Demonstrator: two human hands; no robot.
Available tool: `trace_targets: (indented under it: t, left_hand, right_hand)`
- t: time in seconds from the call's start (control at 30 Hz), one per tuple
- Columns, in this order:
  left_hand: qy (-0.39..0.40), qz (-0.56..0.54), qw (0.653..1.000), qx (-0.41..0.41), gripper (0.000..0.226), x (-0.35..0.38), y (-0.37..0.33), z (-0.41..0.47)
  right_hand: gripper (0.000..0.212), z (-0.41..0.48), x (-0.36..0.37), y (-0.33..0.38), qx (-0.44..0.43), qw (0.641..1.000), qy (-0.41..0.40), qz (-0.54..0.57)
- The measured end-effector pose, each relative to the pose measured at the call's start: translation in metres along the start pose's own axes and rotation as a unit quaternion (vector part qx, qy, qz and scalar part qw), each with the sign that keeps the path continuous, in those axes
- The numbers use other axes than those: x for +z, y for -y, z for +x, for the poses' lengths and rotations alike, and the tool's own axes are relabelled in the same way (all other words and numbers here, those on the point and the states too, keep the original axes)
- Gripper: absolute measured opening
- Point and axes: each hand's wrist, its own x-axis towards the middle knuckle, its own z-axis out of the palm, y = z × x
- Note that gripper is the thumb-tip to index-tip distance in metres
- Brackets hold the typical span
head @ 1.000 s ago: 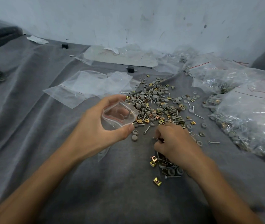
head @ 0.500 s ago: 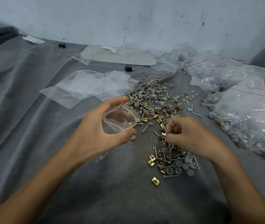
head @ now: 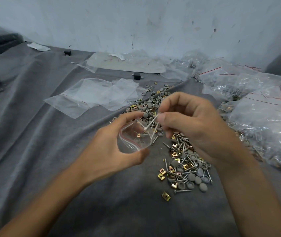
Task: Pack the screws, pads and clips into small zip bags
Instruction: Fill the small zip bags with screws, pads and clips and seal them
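Observation:
My left hand (head: 109, 151) grips a small clear zip bag (head: 133, 135) with a red seal line, its mouth held open above the grey cloth. My right hand (head: 191, 124) pinches a few thin screws (head: 153, 124) between thumb and fingers, their tips at the bag's mouth. A gold clip and grey pads show through the bag. Below the right hand lies a small heap (head: 186, 170) of grey round pads, gold square clips and screws. A larger spread of the same parts (head: 151, 101) lies beyond the hands, partly hidden by them.
Empty flat zip bags (head: 91, 94) lie on the grey cloth (head: 33, 134) at left centre. Large clear bags of packed parts (head: 264, 117) are piled at the right. A white sheet (head: 127, 63) and small black blocks lie near the wall. Dark wires lie at far left.
My right hand has lifted from the near heap with screws pinched and moved up and left to the bag's mouth. My left hand has kept the bag open.

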Motion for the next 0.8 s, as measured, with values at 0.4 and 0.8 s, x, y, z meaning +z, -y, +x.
trace_targets:
  t: [0.4, 0.8]
  left_hand:
    - [-0.009, -0.003, 1.000, 0.003, 0.074, -0.002, 0.000, 0.000]
    - [-0.004, 0.004, 1.000, 0.003, 0.074, -0.004, 0.000, -0.001]
  right_hand:
    - [0.007, 0.006, -0.018, -0.021, -0.034, 0.985, -0.066, -0.157]
    - [0.049, -0.004, -0.059, -0.066, 0.241, 0.743, 0.018, -0.624]
